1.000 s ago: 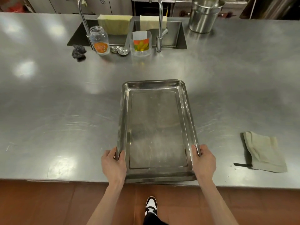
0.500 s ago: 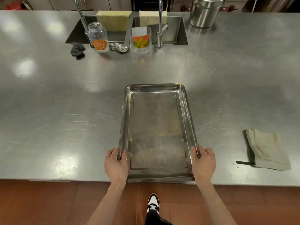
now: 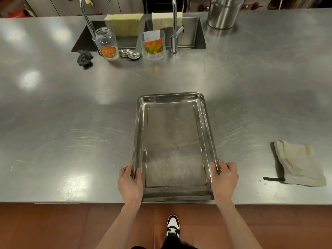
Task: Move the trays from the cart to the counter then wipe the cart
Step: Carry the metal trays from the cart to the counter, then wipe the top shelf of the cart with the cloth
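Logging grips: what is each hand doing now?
Left hand: grips the rectangular steel tray by its left rim.
Right hand: grips its right rim.

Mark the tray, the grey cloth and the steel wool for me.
tray [image 3: 173, 146], head view, on its flat bottom.
grey cloth [image 3: 300, 163], head view, middle of the folded fabric.
steel wool [image 3: 84, 57], head view, centre of the dark wad.

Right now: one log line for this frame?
phase: placing tray | left hand: grips tray | right hand: grips tray | tray: on counter

counter [image 3: 53, 132] — steel | on it — tray [image 3: 173, 146], cloth [image 3: 299, 162], jar [image 3: 107, 44], scourer [image 3: 84, 57]
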